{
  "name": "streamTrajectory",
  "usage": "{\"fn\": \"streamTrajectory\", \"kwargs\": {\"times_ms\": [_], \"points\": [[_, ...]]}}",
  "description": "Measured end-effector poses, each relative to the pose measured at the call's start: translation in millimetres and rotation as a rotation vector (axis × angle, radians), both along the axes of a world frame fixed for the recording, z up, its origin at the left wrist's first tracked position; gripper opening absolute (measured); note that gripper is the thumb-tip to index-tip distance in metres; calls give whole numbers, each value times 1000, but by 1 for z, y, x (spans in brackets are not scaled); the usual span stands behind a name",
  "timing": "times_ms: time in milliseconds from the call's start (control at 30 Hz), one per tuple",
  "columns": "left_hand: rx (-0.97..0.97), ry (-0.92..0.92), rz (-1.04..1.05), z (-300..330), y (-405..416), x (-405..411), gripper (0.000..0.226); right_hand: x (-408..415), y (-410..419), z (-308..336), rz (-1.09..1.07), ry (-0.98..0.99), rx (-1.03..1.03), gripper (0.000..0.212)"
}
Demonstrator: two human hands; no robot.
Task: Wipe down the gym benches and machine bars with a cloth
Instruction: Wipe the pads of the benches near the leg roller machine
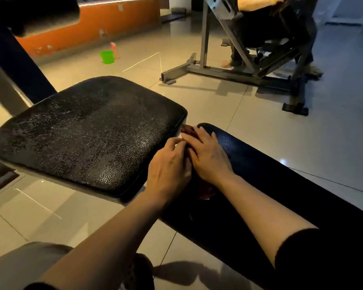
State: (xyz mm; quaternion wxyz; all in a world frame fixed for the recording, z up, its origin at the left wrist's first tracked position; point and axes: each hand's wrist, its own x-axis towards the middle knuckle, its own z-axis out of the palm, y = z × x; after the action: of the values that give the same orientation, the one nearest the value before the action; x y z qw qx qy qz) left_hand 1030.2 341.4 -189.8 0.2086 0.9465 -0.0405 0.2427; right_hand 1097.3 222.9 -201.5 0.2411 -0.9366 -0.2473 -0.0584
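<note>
Frame centre: left hand (169,164) fingers curled, pinching cloth (188,130); right hand (208,155) flat, pressing cloth between seat pad (88,130) and bench (260,174).

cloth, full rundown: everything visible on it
The cloth is dark reddish-brown and crumpled, mostly hidden. It sits in the gap between the square seat pad and the long bench pad. The right hand lies flat over it; the left hand curls its fingers on it. Another bit shows below the wrists.
</note>
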Motion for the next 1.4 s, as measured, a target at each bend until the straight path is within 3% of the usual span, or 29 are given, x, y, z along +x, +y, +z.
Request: {"fn": "streamTrajectory", "kwargs": {"times_ms": [167, 433, 867, 967, 1133, 1400], "points": [[77, 43, -32, 1, -1, 10, 26, 40, 1, 9, -134, 25, 7, 41], [196, 20, -111, -1, -20, 9, 15, 25, -22, -3, -251, 99, 32, 48], [262, 74, -259, -21, -88, -9, 24, -1, -105, -34, -434, 140, 26, 48], [294, 88, -294, -28, -108, -16, 37, -12, -133, -45, -501, 139, 32, 48], [328, 93, -355, -39, -134, -28, 19, -32, -173, -58, -583, 161, 61, 48], [385, 59, -371, -44, -142, -47, 28, -62, -219, -79, -723, 190, 119, 48]]}}
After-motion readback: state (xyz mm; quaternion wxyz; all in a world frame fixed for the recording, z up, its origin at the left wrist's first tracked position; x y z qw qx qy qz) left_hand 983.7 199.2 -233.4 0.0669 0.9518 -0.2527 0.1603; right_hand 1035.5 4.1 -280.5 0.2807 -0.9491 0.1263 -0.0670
